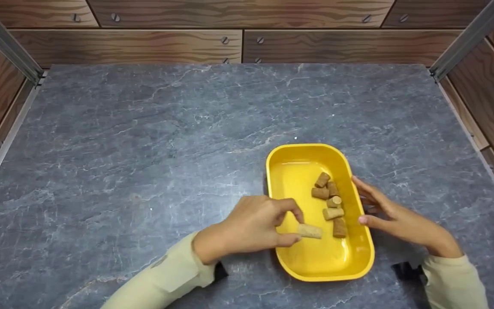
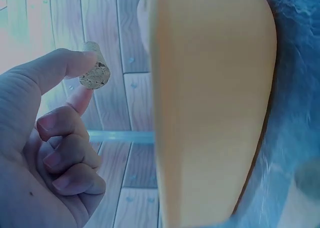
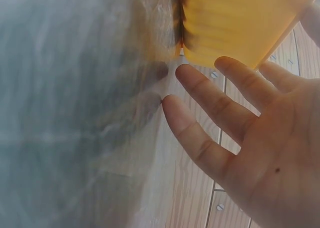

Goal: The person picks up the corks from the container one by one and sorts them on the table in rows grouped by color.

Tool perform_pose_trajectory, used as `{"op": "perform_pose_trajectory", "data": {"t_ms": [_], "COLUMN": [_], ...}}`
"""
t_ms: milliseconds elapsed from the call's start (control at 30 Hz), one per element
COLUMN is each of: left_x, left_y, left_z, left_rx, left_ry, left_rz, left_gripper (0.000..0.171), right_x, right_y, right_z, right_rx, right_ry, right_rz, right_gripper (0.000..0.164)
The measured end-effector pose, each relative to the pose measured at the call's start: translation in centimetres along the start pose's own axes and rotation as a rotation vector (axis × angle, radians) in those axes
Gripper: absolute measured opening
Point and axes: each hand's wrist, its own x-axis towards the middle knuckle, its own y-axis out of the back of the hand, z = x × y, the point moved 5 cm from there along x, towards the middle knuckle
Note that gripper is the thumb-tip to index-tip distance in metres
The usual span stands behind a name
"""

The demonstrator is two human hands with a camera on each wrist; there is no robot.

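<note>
Wood-patterned walls [image 1: 144, 45] with painted screws close off the back and sides of a grey, marbled table [image 1: 144, 137], and a metal post [image 1: 7, 43] leans in at each upper corner of the head view. On the table sits a yellow box [image 1: 320, 277] with rounded corners. Six corks, some darker brown and some paler, lie on its floor in a loose line toward the right wall; one pale cork [image 1: 333, 213] rests just beyond the nearest dark one [image 1: 339, 228]. Left hand [image 1: 251, 225] pinches another pale cork [image 1: 310, 231] between thumb and forefinger, holding it above the box's rim. Right hand [image 1: 401, 221] is spread, fingers apart, along the outside of the right wall, its thumb at the rim. Both forearms wear pale sleeves [image 1: 157, 279].
</note>
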Motion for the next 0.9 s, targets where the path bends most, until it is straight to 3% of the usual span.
{"op": "perform_pose_trajectory", "data": {"t_ms": [300, 900], "left_x": [-3.5, -9.4], "left_y": [1.9, 1.4], "left_z": [-2.4, -9.1], "left_rx": [0.006, -0.048], "left_ry": [0.064, 0.401], "left_rz": [0.117, 0.126], "left_gripper": [0.024, 0.023], "right_x": [0.0, 0.0], "right_y": [0.0, -0.1], "right_z": [0.1, 0.0], "right_rx": [0.002, 0.036], "right_ry": [0.030, 0.002], "right_rz": [0.004, -0.017], "right_gripper": [0.074, 0.074]}}
